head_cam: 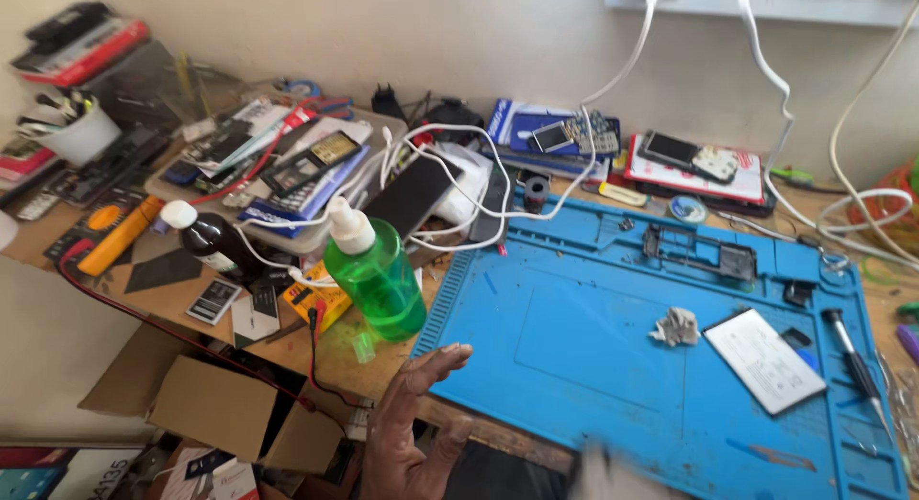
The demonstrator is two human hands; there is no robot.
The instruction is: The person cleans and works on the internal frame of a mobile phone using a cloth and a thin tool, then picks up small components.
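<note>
Reaching up at bench [287, 352] edge: left hand [407, 433], grip apart, fingers spread, holding nothing. Fingertips [458, 352] just touching near corner of blue work mat [574, 366]. Green squeeze bottle [376, 270] with white cap stands just above grip, close, not touching. Dark bottle [212, 240] farther left of grip. White cables [498, 189] beyond green bottle. Crumpled paper [677, 326], flat white battery [764, 358], screwdriver [857, 366] lie on mat, well off to right of grip. Right hand: only blurry bit [608, 476] at bottom edge, grip cannot be told.
</note>
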